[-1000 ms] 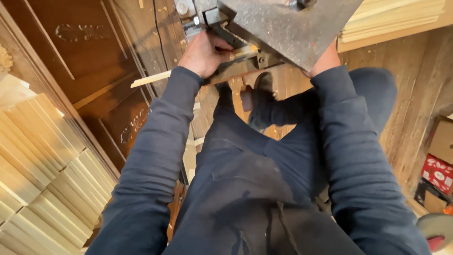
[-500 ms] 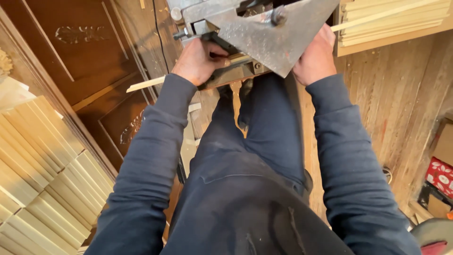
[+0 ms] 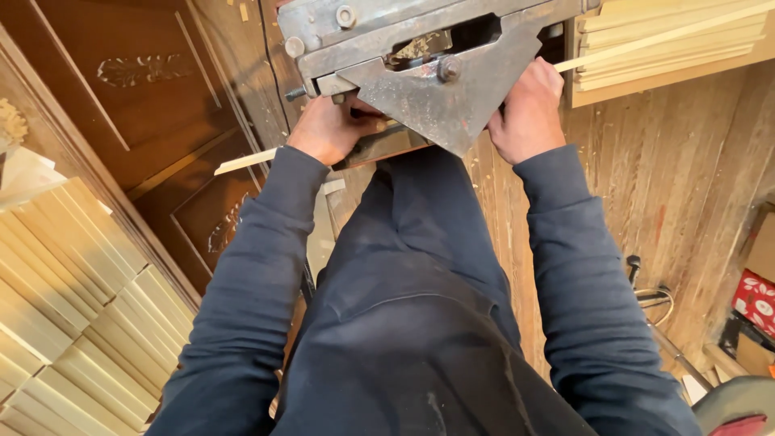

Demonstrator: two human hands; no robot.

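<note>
We hold a thin wooden strip [image 3: 246,161] under the grey metal machine [image 3: 428,81]: left hand [image 3: 327,129] fingers clamped on it, right hand [image 3: 529,113] gripping its far end. Feeding it straight comes next, we judge.

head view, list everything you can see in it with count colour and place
metal machine: one, grey and worn, top centre
thin wood strip: one, pale, running under the machine, ends showing on both sides
stacked wood slats: many, pale yellow, lower left
slat pile: several, pale, top right
carved door panels: dark brown, upper left
plank floor: brown, with shavings, right
patterned box: one, red, right edge
left hand: one, at the machine's left underside
right hand: one, at the machine's right side
sleeves: two, dark blue
</note>
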